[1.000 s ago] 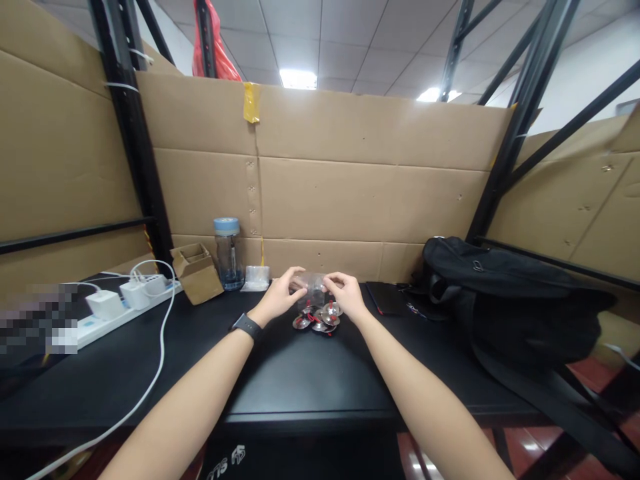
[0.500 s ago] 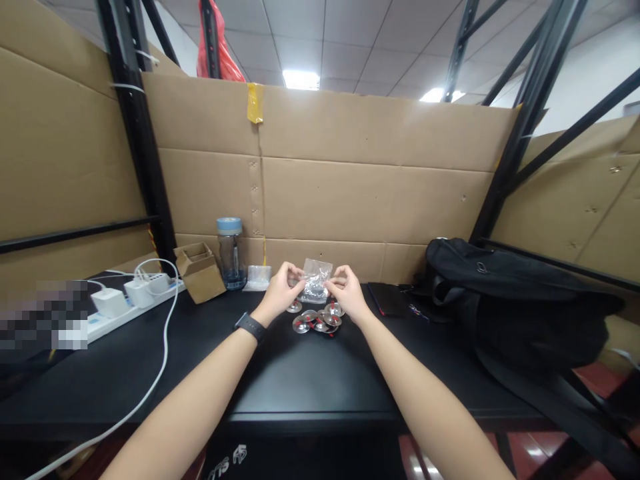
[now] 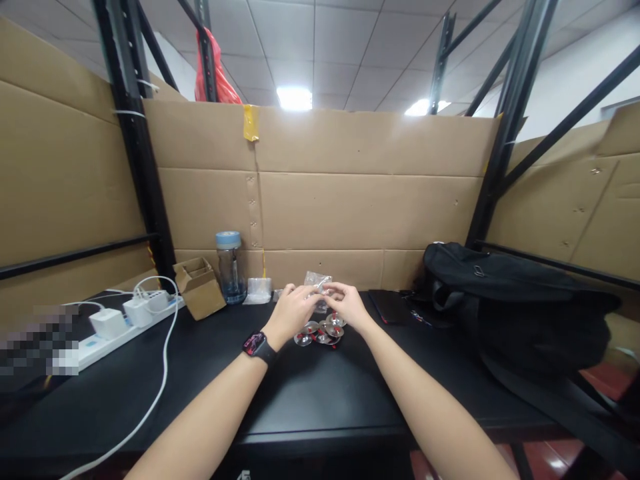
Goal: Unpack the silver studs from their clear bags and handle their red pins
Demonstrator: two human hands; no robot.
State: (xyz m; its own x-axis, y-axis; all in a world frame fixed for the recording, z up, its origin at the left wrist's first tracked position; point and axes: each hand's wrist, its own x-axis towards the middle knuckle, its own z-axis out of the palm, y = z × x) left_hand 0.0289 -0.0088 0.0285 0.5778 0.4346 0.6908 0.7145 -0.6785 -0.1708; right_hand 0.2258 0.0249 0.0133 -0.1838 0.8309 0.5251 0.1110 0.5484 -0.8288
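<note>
Both my hands meet above the black desk (image 3: 320, 393) near its back. My left hand (image 3: 291, 311), with a watch on the wrist, and my right hand (image 3: 345, 305) pinch a small clear plastic bag (image 3: 317, 281) between their fingertips. Directly below the hands lies a small pile of several clear suction cups with red parts (image 3: 321, 332), partly hidden by my fingers. What is inside the bag I cannot make out.
A blue-lidded water bottle (image 3: 231, 267), a small open cardboard box (image 3: 200, 288) and another clear bag (image 3: 259, 291) stand at the back left. A white power strip with chargers (image 3: 120, 315) and a cable lie on the left. A black backpack (image 3: 505, 300) and a dark notebook (image 3: 393, 305) sit on the right.
My hands have drawn closer together on the bag, and my left wrist has turned so the watch face shows. The view has tilted up a little.
</note>
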